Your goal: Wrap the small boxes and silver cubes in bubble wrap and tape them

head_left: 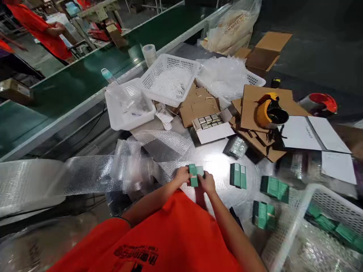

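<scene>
My left hand and my right hand meet at the middle of the metal table, both gripping small green cartons held together. Bubble wrap lies just beyond and to the left of my left hand. To the right of my right hand stands a pair of green cartons. Two more green groups lie further right and lower. Further green cartons lie in a white plastic basket at the lower right.
A long bubble wrap sheet runs left over the edge of a green conveyor belt. Ahead are white baskets, an open white box of metal-topped items, and cardboard sheets. A co-worker in red stands across the belt.
</scene>
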Motion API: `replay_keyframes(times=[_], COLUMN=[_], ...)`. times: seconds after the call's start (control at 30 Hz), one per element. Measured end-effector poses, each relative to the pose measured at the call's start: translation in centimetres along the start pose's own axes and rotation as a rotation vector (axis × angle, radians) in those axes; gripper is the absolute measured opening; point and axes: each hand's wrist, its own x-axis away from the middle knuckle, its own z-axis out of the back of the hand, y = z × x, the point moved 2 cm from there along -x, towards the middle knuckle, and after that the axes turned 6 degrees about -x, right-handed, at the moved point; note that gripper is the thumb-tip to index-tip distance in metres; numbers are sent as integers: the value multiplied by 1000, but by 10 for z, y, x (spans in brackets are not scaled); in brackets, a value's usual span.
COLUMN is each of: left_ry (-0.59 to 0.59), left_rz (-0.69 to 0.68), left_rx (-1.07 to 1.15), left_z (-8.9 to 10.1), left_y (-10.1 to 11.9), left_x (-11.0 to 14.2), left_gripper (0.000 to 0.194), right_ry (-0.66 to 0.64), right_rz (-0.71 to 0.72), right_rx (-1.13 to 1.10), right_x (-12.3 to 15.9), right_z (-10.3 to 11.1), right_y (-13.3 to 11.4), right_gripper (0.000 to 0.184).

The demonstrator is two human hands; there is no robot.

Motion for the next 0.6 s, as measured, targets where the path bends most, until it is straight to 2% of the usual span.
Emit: replay_keyframes(times=[0.3, 0.47, 0.6], left_ry=[-23, -45, -14], left_rz=[-17, -4, -11], left_rx=[88, 171, 187], left_z=[10, 21, 22], left_y=[-3, -7, -7], left_x=[8, 12, 15], left_gripper=[24, 36, 35], right_ry=[-6, -68, -193], right_rz=[-3, -42, -105], right_rx=[-134, -379, -635], right_x=[-1, 0, 6], right_z=[3, 4, 4], right_y=[-3, -7, -13], right_gripper=[19, 35, 49])
